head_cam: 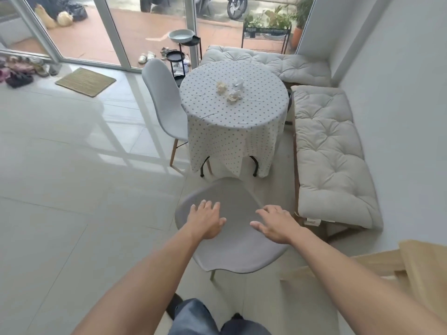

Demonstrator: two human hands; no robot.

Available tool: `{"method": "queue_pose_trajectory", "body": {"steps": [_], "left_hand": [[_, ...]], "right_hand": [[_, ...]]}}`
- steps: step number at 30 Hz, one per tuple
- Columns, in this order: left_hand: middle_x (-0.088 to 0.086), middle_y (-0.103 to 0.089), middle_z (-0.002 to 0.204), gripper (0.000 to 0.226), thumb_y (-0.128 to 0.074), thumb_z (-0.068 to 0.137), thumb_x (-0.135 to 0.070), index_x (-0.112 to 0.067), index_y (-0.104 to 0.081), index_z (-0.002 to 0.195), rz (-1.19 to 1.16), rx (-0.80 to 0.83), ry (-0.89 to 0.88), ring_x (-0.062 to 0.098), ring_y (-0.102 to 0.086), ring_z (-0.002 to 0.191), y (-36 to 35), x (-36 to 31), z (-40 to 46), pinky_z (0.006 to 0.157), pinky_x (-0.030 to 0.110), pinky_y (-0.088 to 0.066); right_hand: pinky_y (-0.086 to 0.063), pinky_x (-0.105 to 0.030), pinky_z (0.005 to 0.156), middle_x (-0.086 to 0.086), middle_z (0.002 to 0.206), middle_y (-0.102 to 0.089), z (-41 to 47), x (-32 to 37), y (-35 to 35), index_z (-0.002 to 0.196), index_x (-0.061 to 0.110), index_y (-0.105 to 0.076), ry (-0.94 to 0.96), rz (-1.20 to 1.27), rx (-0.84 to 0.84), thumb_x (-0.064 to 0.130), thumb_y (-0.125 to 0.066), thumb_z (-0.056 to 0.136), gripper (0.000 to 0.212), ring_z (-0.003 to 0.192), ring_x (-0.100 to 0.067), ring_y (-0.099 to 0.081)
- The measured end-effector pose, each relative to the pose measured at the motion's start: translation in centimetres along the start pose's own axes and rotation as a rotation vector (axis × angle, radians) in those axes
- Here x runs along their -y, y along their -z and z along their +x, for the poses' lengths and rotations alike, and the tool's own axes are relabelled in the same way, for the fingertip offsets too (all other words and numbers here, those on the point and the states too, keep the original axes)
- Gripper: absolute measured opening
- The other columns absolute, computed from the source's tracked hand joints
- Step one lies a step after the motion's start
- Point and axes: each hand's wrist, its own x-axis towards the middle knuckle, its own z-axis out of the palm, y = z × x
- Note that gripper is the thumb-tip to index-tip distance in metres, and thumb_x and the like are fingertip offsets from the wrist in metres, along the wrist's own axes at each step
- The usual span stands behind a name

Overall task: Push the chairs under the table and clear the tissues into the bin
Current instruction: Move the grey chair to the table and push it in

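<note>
Chair-pushing step under way: left hand (206, 220) and right hand (273, 223) hover spread, grip closed on nothing, over the near grey chair (232, 228) short of the round tabletop (254, 112) — crumpled tissues (229, 90) wait at its centre — next, seemingly, a straight shove inward.

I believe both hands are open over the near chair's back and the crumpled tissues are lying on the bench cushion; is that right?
Not quite: the head view shows the tissues on the table, not the bench cushion. Both hands, left and right, are open over the near chair.
</note>
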Motion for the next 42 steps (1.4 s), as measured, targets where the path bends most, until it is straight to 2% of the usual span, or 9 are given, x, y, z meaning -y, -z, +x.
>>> {"method": "queue_pose_trajectory", "body": {"steps": [13,16,19,22,25,28,32,37,42], "left_hand": [[0.016,-0.026,0.169,0.07,-0.034,0.108,-0.051,-0.011,-0.019,0.163,-0.05,0.091,0.006,0.033,-0.015,0.16,-7.6,-9.8,-4.4,0.126,0.058,-0.016],[0.016,-0.031,0.166,0.068,-0.032,0.108,-0.053,-0.011,-0.025,0.161,-0.075,0.099,-0.008,0.033,-0.018,0.159,-8.7,-11.2,-5.0,0.125,0.056,-0.019],[0.016,-0.044,0.157,0.063,-0.028,0.109,-0.057,-0.012,-0.039,0.151,-0.132,0.097,-0.021,0.034,-0.031,0.151,-9.7,-12.3,-5.7,0.121,0.054,-0.028],[0.016,-0.052,0.147,0.061,-0.031,0.108,-0.06,-0.013,-0.044,0.145,-0.17,0.115,-0.056,0.034,-0.044,0.14,-10.4,-12.9,-6.3,0.114,0.051,-0.037],[0.016,-0.054,0.143,0.054,-0.034,0.11,-0.052,-0.013,-0.042,0.146,-0.2,0.143,-0.071,0.037,-0.049,0.134,-10.8,-13.2,-6.6,0.11,0.049,-0.04],[0.017,-0.058,0.134,0.044,-0.034,0.112,-0.048,-0.012,-0.045,0.136,-0.223,0.154,-0.076,0.041,-0.055,0.123,-10.6,-13.2,-6.4,0.102,0.05,-0.044],[0.018,-0.06,0.126,0.043,-0.038,0.112,-0.046,-0.013,-0.044,0.138,-0.272,0.158,-0.104,0.041,-0.058,0.115,-9.7,-13.0,-5.8,0.099,0.05,-0.047],[0.018,-0.061,0.123,0.041,-0.041,0.111,-0.045,-0.013,-0.046,0.137,-0.307,0.165,-0.128,0.038,-0.058,0.113,-9.4,-12.5,-5.5,0.099,0.05,-0.047],[0.013,-0.061,0.114,0.035,-0.047,0.109,-0.045,-0.014,-0.052,0.126,-0.315,0.153,-0.117,0.035,-0.058,0.105,-8.4,-11.2,-4.7,0.09,0.047,-0.047]], "right_hand": [[-0.028,-0.045,0.118,-0.011,0.15,-0.049,-3.8,-5.4,-5.6,0.145,0.021,-0.049,0.088,-0.044,0.048,0.066,-0.037,0.1,0.064,0.145,-0.028,-0.035],[-0.021,-0.044,0.121,-0.008,0.148,-0.052,-4.2,-6.2,-6.4,0.141,0.022,-0.053,0.141,-0.096,0.05,0.067,-0.036,0.101,0.063,0.147,-0.029,-0.031],[-0.016,-0.045,0.124,-0.006,0.149,-0.052,-4.5,-6.7,-6.6,0.138,0.022,-0.056,0.18,-0.129,0.057,0.07,-0.034,0.099,0.065,0.151,-0.03,-0.025],[-0.016,-0.045,0.124,-0.005,0.15,-0.051,-4.6,-7.1,-6.4,0.141,0.022,-0.053,0.226,-0.16,0.068,0.076,-0.033,0.096,0.073,0.151,-0.029,-0.025],[-0.015,-0.045,0.125,-0.005,0.151,-0.049,-4.5,-7.4,-6.2,0.145,0.022,-0.05,0.251,-0.177,0.084,0.078,-0.035,0.094,0.077,0.151,-0.028,-0.024],[-0.013,-0.045,0.126,-0.005,0.152,-0.049,-4.3,-7.5,-6.4,0.145,0.022,-0.049,0.261,-0.182,0.081,0.077,-0.034,0.095,0.076,0.151,-0.029,-0.025],[-0.017,-0.044,0.123,-0.004,0.144,-0.054,-3.9,-7.9,-6.9,0.14,0.022,-0.053,0.276,-0.211,0.018,0.079,-0.029,0.094,0.077,0.142,-0.029,-0.035],[-0.017,-0.042,0.124,0.0,0.141,-0.056,-3.9,-7.9,-7.7,0.138,0.024,-0.054,0.267,-0.199,-0.048,0.08,-0.029,0.093,0.075,0.14,-0.026,-0.037],[-0.018,-0.043,0.123,0.0,0.141,-0.056,-3.8,-6.7,-7.7,0.138,0.024,-0.055,0.212,-0.172,-0.096,0.078,-0.027,0.094,0.074,0.14,-0.025,-0.038]]}}
